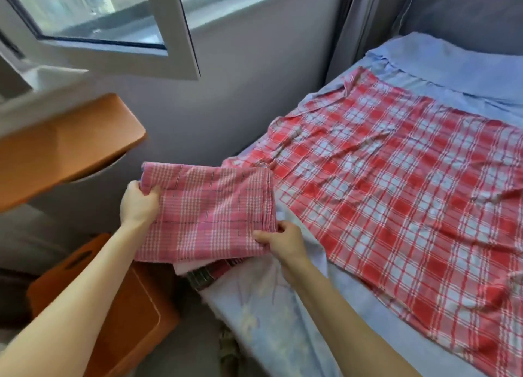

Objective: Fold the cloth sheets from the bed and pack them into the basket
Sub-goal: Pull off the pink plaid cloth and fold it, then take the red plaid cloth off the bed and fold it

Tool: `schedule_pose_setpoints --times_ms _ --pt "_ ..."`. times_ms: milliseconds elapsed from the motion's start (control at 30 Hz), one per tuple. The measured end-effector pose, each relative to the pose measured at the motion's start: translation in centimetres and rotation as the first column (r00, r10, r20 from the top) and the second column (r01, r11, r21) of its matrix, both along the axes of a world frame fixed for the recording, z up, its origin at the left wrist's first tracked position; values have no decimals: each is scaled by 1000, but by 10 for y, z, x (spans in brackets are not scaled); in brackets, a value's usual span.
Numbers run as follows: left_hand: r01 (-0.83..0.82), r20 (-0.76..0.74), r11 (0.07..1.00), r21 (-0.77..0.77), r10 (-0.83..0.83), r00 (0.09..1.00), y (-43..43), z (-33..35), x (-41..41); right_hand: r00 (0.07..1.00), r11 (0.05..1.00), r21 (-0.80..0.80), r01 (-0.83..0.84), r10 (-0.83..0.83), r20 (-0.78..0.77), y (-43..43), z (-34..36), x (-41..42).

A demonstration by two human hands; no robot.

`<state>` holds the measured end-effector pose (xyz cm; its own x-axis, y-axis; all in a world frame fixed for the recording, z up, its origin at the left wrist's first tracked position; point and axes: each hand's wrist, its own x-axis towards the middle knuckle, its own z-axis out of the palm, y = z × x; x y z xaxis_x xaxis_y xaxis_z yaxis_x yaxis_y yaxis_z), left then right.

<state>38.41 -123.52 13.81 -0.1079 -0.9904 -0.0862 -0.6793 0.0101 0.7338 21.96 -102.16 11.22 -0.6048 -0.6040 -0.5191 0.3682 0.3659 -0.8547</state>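
A folded pink checked cloth [206, 209] hangs in the air beside the bed's left edge, above an orange basket [135, 314]. My left hand [138, 204] grips its far left corner. My right hand [283, 240] pinches its near right corner. Under the folded cloth lie other folded cloths [203, 272], white and dark checked, partly hidden. A large red and white checked sheet [396, 184] lies spread and wrinkled on the bed.
The bed has a light blue cover [452, 62] and a floral blue sheet [263, 320] hanging over its near edge. An orange shelf [65, 147] juts out at the left under an open window [99, 22]. A grey wall runs behind.
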Motion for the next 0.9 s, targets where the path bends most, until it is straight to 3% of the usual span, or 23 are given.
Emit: schedule_pose_setpoints --times_ms 133,233,300,367,467,600,733,900 --pt "57 208 998 10 -58 976 -102 -5 -5 1000 997 79 -5 3 24 -95 -24 21" --pt "200 424 974 109 -228 877 -128 -40 -12 999 966 259 -13 2 44 -116 -57 27" --pt "276 494 940 200 -340 801 -133 -62 -25 994 925 363 -107 98 45 -123 -76 21" --pt "319 523 936 152 -350 777 -130 -75 -40 972 893 388 -228 231 41 -127 -77 9" --pt "325 458 945 -49 -268 848 -131 -82 -72 911 822 410 -395 408 59 -131 -71 -14" --pt "373 394 927 -26 -333 857 -154 -101 -133 806 722 377 -580 576 138 -135 -58 -49" --pt "391 418 903 179 -429 801 -188 -135 -193 899 793 446 -415 433 67 -134 -59 -93" --pt "259 415 824 505 -494 764 -222 -192 -244 960 829 510 -229 278 -20 -124 -75 -154"
